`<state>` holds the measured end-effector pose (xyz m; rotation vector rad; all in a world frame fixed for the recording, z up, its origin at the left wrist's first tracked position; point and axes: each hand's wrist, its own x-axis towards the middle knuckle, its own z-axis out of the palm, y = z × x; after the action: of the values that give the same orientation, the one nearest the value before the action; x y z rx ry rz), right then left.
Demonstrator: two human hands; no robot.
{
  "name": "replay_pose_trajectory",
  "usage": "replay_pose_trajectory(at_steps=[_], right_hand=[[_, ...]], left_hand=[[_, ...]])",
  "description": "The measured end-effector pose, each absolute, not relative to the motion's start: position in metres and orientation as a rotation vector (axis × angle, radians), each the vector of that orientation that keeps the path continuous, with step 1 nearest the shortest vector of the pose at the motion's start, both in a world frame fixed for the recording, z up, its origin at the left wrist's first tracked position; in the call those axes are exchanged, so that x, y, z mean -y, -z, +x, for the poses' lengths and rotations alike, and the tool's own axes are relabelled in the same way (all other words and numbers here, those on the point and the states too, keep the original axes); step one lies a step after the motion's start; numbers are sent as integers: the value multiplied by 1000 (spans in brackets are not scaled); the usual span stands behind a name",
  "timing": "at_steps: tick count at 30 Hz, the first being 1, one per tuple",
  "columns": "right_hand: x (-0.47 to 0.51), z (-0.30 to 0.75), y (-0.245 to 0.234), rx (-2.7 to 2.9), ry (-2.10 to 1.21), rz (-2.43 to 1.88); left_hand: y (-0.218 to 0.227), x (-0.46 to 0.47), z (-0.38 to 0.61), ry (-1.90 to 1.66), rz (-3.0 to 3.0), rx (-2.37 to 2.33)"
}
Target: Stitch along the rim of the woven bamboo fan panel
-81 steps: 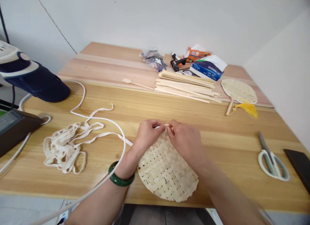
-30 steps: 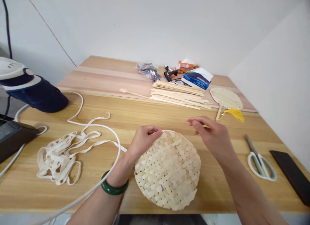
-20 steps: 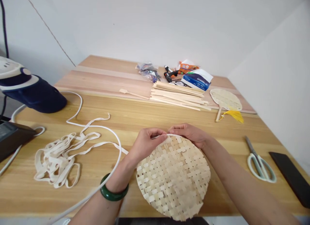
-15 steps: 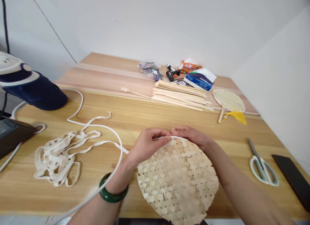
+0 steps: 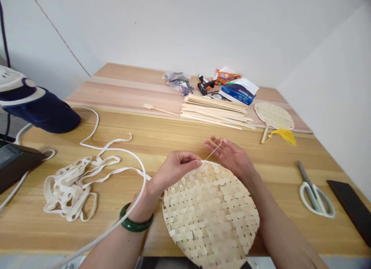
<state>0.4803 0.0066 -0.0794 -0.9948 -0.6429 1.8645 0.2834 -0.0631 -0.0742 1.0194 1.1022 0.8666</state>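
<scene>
Panel of woven pale strips (image 5: 211, 218), roughly round, at near edge of wooden tabletop (image 5: 116, 195). Left hand (image 5: 176, 168) pinches its far rim, thumb on top. Right hand (image 5: 228, 155) just beyond rim: thin strand (image 5: 213, 151) runs straight from rim to thumb and forefinger, pinched there; other fingers loosely spread. White tape (image 5: 68, 188) heaped at left; scissors (image 5: 310, 183) at right. Farther off: stacked flat sticks (image 5: 216, 109), small fan (image 5: 274, 116) beside them; blue tissue pack (image 5: 239, 92) behind.
</scene>
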Motion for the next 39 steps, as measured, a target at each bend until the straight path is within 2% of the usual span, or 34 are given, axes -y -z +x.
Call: replay_pose_trajectory(at_steps=[4, 16, 23, 27, 31, 33, 36, 39], right_hand=[[-10, 490, 71, 464, -1756, -873], [-30, 609, 66, 617, -1054, -1298], [-31, 624, 83, 740, -720, -1372], [-27, 598, 84, 870, -847, -1383], [-10, 546, 68, 1153, -1288, -1400], [0, 521, 57, 1585, -1566, -1267], [8, 494, 42, 1975, -1580, -1170], [13, 481, 37, 2171, -1548, -1259]], left_hand=[[75, 63, 283, -839, 992, -1102], [75, 64, 282, -816, 1050, -1134], [79, 64, 285, -778, 1065, -1104], [79, 63, 281, -783, 1072, -1120], [79, 63, 280, -755, 1080, -1138], [80, 62, 281, -746, 1095, -1178], [82, 62, 282, -761, 1122, -1209], [81, 61, 282, -754, 1134, -1235]])
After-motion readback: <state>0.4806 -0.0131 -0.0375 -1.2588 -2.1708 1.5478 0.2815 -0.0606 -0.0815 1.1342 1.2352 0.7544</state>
